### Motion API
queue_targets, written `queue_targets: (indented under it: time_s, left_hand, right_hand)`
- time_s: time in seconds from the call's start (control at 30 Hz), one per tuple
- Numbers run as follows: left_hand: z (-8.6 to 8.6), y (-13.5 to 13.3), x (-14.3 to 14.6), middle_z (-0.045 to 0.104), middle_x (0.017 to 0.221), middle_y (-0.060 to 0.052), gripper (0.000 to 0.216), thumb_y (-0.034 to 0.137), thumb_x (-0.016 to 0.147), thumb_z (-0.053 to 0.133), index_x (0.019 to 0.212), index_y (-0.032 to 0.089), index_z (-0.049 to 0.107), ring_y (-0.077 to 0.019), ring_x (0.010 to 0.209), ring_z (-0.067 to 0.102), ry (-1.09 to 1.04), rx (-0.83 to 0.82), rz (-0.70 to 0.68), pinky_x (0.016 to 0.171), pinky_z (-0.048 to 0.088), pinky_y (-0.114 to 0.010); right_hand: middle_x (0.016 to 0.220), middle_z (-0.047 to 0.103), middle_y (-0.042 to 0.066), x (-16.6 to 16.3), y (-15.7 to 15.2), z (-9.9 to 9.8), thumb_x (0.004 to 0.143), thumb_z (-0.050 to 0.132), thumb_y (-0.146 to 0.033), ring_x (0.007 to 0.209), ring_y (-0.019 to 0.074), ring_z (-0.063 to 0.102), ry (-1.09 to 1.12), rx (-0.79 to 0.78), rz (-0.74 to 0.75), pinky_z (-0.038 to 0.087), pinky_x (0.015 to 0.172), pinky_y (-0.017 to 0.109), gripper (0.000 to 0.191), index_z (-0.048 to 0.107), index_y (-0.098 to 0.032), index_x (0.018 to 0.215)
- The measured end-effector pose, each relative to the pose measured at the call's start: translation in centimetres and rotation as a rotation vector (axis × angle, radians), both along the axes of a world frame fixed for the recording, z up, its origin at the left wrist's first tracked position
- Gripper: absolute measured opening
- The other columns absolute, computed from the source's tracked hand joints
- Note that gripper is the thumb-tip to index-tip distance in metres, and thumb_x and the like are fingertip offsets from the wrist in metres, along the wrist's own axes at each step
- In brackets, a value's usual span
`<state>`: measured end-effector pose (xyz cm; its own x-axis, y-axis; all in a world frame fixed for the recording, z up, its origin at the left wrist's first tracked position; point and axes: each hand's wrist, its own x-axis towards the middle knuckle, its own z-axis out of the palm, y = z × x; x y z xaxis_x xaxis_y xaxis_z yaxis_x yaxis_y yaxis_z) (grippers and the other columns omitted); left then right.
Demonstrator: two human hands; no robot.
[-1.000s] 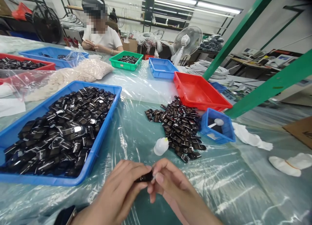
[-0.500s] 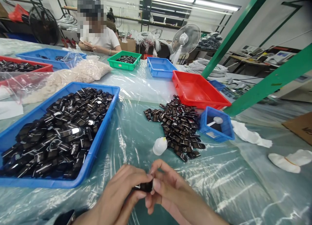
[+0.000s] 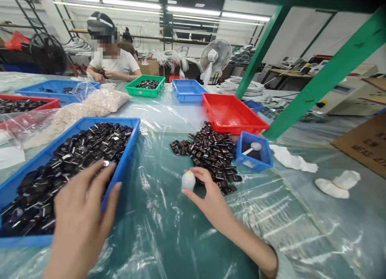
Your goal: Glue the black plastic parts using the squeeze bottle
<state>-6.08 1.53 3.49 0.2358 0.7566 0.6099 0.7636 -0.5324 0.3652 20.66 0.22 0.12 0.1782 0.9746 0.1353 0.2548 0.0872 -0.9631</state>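
The left hand [image 3: 81, 208] spreads its fingers over black parts [image 3: 99, 139] in a tray [image 3: 128, 155], apparently set left for easy reach, while the right hand [image 3: 208, 193] rings a bottle [image 3: 188, 182] on the near counter [image 3: 169, 238], grip firmness unclear.

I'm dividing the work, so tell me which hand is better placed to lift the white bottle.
Likely the right hand: it curves around the white bottle. The left hand is over the blue tray of black parts, farther from the bottle.
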Motion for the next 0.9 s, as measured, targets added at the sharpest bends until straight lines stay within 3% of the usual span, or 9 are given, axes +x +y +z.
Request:
queue_targets:
  time_s: [0.03,0.1,0.2,0.3,0.43,0.63,0.9]
  left_hand:
    - [-0.1,0.0,1.1,0.055,0.126,-0.018,0.032,0.021,0.095,0.051,0.127,0.016,0.053,-0.044,0.119,0.047,0.1,0.073,-0.002,0.096,0.033,-0.06]
    - [-0.6,-0.3,3.7,0.061,0.119,-0.018,0.026,0.019,0.096,0.046,0.118,0.013,0.059,-0.0396,0.109,0.054,0.208,0.027,-0.111,0.089,0.04,-0.055]
    - [-1.4,0.0,7.8,0.067,0.106,-0.012,0.024,0.019,0.099,0.04,0.11,0.015,0.061,-0.0305,0.098,0.061,0.247,-0.161,-0.208,0.085,0.046,-0.048]
    - [-2.2,1.7,11.5,0.068,0.091,-0.01,0.02,0.027,0.098,0.05,0.097,0.013,0.064,-0.0265,0.085,0.064,0.279,-0.301,-0.166,0.076,0.052,-0.044]
    - [-3.2,4.4,15.0,0.066,0.105,-0.007,0.023,0.033,0.095,0.06,0.108,0.014,0.062,-0.0211,0.09,0.066,0.254,-0.45,-0.172,0.079,0.055,-0.041]
    - [-4.2,5.2,15.3,0.065,0.109,-0.007,0.022,0.027,0.096,0.059,0.114,0.015,0.061,-0.0196,0.088,0.067,0.134,-0.588,-0.256,0.075,0.057,-0.037]
    - [-4.0,5.6,15.9,0.063,0.116,-0.008,0.024,0.028,0.095,0.061,0.115,0.015,0.06,-0.023,0.098,0.065,0.056,-0.612,-0.37,0.083,0.054,-0.043]
  right_hand:
    - [0.106,0.07,0.007,0.0,0.2,-0.1,0.071,0.076,-0.024,0.104,0.0273,0.063,-0.009,-0.008,0.016,0.043,0.095,0.049,0.034,0.059,-0.023,0.102]
    - [0.098,0.073,0.006,0.4,0.5,0.1,0.076,0.072,-0.027,0.098,0.0259,0.066,0.0,0.001,0.017,0.047,0.091,0.047,0.027,0.058,-0.023,0.098]
    - [0.109,0.07,0.009,1.9,0.4,0.7,0.082,0.065,-0.037,0.1,0.0231,0.067,0.053,0.057,-0.04,0.05,0.091,0.043,0.031,0.05,-0.023,0.106]
    - [0.114,0.068,0.011,3.4,0.3,0.9,0.085,0.06,-0.044,0.101,0.0222,0.066,0.095,0.102,-0.103,0.052,0.089,0.04,0.034,0.047,-0.024,0.109]
    - [0.107,0.07,0.011,4.3,-0.1,0.7,0.083,0.061,-0.047,0.094,0.0226,0.069,0.107,0.095,-0.089,0.056,0.078,0.036,0.034,0.051,-0.023,0.106]
    - [0.109,0.07,0.008,4.1,-1.2,1.1,0.084,0.063,-0.041,0.097,0.0207,0.068,0.114,0.076,-0.032,0.055,0.083,0.034,0.03,0.053,-0.025,0.107]
    - [0.107,0.07,0.006,4.2,-1.2,1.5,0.085,0.062,-0.038,0.096,0.0191,0.067,0.088,0.063,-0.006,0.053,0.085,0.032,0.028,0.054,-0.025,0.109]
